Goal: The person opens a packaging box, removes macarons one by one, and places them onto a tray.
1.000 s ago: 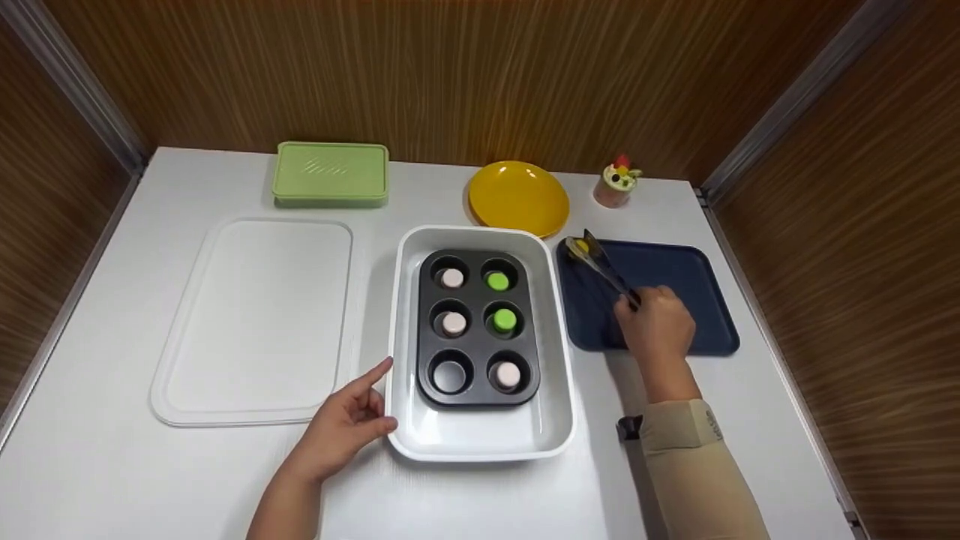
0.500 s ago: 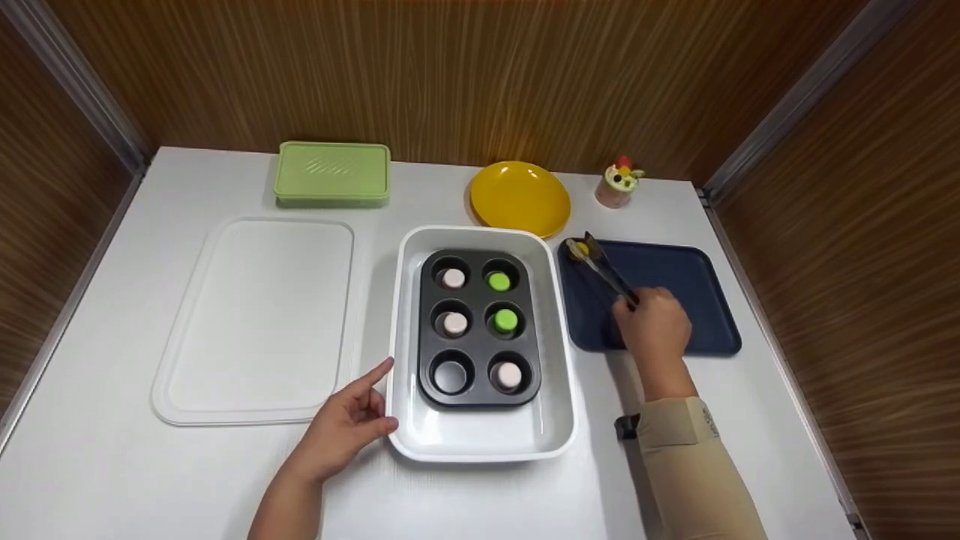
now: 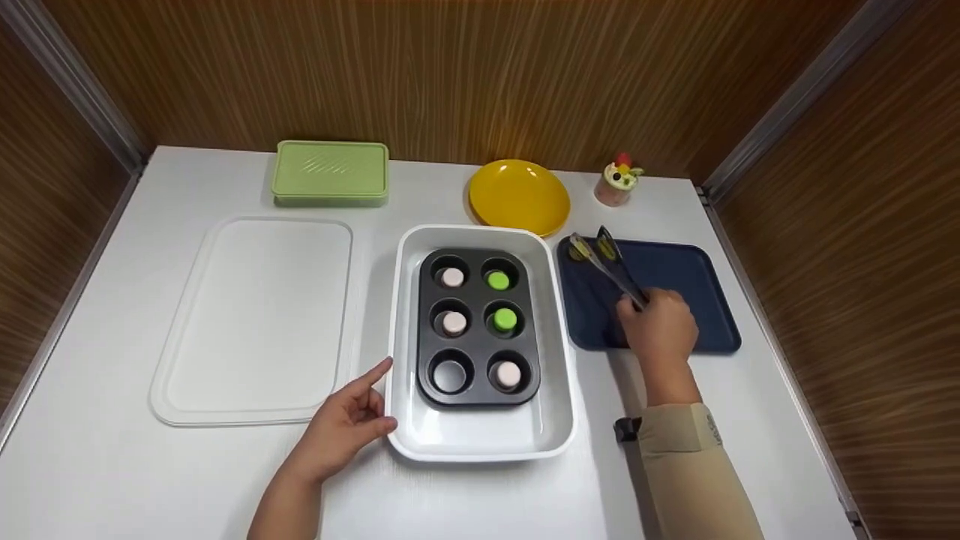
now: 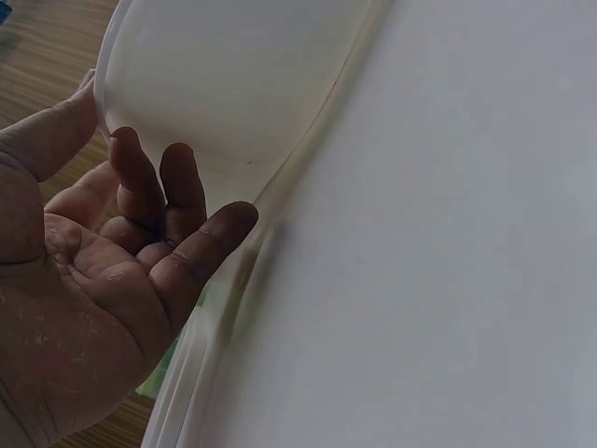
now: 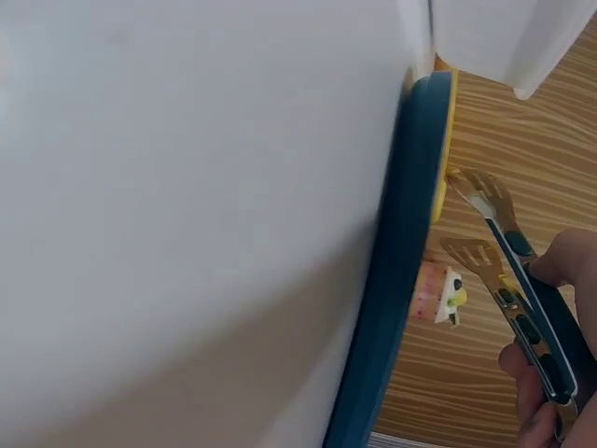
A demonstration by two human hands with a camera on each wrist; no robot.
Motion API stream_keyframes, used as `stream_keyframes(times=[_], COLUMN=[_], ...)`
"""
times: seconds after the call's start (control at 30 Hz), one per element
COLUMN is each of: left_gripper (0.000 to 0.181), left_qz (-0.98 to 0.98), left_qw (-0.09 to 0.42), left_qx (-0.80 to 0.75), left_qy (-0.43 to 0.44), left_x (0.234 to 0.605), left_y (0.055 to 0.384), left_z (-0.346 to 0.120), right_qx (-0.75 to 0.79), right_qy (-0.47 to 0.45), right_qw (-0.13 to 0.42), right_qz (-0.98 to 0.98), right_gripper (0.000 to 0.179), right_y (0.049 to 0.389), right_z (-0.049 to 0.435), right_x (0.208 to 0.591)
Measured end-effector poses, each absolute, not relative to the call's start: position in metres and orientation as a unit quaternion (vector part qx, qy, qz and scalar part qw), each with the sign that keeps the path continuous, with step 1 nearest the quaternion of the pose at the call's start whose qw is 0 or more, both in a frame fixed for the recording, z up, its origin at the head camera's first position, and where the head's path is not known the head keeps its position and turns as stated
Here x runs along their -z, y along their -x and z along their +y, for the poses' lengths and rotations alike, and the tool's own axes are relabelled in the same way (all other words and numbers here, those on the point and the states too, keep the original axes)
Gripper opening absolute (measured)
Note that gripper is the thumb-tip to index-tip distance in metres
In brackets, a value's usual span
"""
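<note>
My left hand (image 3: 346, 420) rests against the left side of the white tub (image 3: 484, 455), index fingertip and thumb at its rim. In the left wrist view its other fingers are loosely bent beside the tub wall. Inside the tub lies a dark muffin tin (image 3: 478, 343). Two green pieces (image 3: 505, 319) and three pale pink pieces (image 3: 454, 323) sit in its cups; the near-left cup is bare. My right hand (image 3: 661, 326) grips metal tongs (image 5: 541, 327), their tips spread over the navy tray (image 3: 675, 274). A small yellow piece (image 3: 576, 253) lies at the tray's far-left corner, partly covered by one tip.
A white lid (image 3: 259, 322) lies left of the tub. Along the back stand a green lidded box (image 3: 330, 174), a yellow plate (image 3: 519, 199) and a small dessert cup (image 3: 614, 187). Wood-grain panels (image 3: 450, 75) enclose the back and both sides.
The tongs' tips, earlier close together around the yellow piece, have spread apart, and the right hand has shifted slightly right. The left hand, tub and muffin tin stay put.
</note>
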State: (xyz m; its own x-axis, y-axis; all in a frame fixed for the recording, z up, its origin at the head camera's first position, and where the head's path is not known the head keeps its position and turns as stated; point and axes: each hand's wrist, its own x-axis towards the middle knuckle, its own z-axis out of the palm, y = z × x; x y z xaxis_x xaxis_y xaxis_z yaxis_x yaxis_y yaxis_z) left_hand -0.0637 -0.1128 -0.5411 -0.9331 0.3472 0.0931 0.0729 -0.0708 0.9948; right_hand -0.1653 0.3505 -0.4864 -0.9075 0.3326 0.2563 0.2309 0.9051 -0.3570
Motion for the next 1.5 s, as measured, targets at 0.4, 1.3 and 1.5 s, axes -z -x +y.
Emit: stream_keyframes(times=[0.4,1.3,1.5], left_gripper=[0.078,0.076,0.076], left_qz=[0.669,0.659,0.656], left_qw=[0.093,0.084,0.084], left_qx=[-0.718,-0.726,-0.728], left_qy=[-0.168,-0.178,-0.181], left_x=[0.541,0.542,0.543], left_y=[0.063,0.064,0.063], left_z=[-0.112,-0.113,-0.113], right_qx=[-0.238,-0.232,-0.231], right_qy=[0.128,-0.071,-0.089], right_qw=[0.232,0.35,0.344], right_qz=[-0.935,-0.905,-0.906], right_gripper=[0.036,0.02,0.018], right_y=[0.153,0.12,0.118], right_z=[0.337,0.285,0.276], right_x=[0.472,0.444,0.443])
